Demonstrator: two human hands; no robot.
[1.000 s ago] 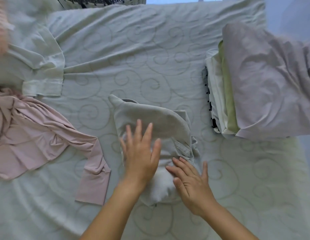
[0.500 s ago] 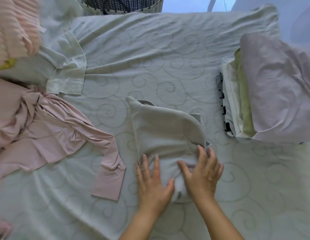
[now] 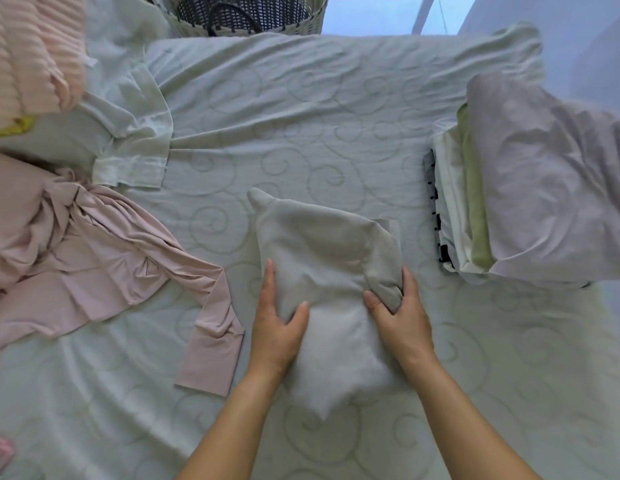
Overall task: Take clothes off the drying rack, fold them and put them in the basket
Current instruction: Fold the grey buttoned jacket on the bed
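A folded pale grey garment (image 3: 322, 258) lies in the middle of the bed. My left hand (image 3: 279, 323) grips its left edge, thumb on top and fingers along the side. My right hand (image 3: 402, 313) grips its right edge, pinching a bunched fold between thumb and fingers. A woven basket (image 3: 246, 15) with a dark inside stands beyond the far edge of the bed. A stack of folded clothes (image 3: 530, 188), lilac on top, sits at the right.
Unfolded clothes lie at the left: a pink garment (image 3: 93, 258), a white shirt (image 3: 128, 133) and a ribbed peach piece (image 3: 31, 53). The bed sheet (image 3: 301, 116) has a swirl pattern and stretches bare between the garment and the basket.
My hands have moved from pressing flat on top of the grey garment to its two sides, where they now grip it. The view has tilted up, showing more of the basket.
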